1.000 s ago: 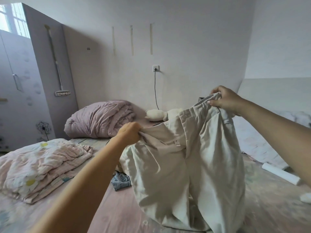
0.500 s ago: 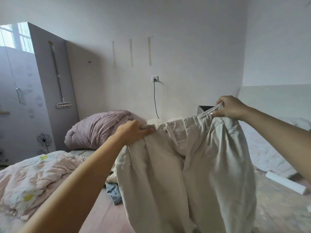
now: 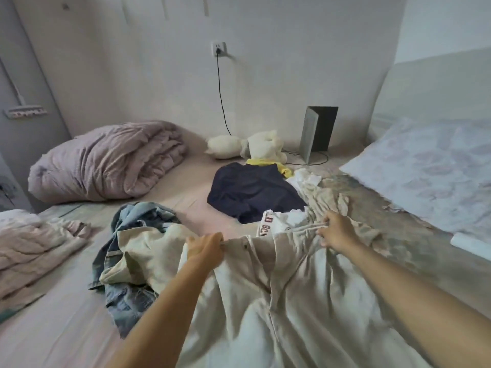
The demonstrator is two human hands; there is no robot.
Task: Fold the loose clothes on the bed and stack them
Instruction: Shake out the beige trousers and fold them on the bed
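Note:
A pair of beige trousers (image 3: pixel 279 301) lies spread on the bed (image 3: pixel 66 328) in front of me, waistband away from me. My left hand (image 3: pixel 206 249) grips the left end of the waistband. My right hand (image 3: pixel 336 231) pinches the right end. Loose clothes lie around: a blue denim garment (image 3: pixel 127 296) and a cream piece (image 3: pixel 148 251) to the left, a dark navy garment (image 3: pixel 252 192) beyond, a white lettered top (image 3: pixel 276 221) and a crumpled beige garment (image 3: pixel 326 192) near my right hand.
A folded mauve quilt (image 3: pixel 106 160) sits at the back left, a pink floral blanket (image 3: pixel 34 248) at the left edge. A white plush toy (image 3: pixel 249 147) and a grey standing panel (image 3: pixel 317 132) are by the wall. A pale pillow (image 3: pixel 430 168) lies right, with a white roll (image 3: pixel 470 245) below it.
The trousers were held up in the air by the waistband; both hands have lowered them onto the bed and the view has tipped down, revealing the other clothes.

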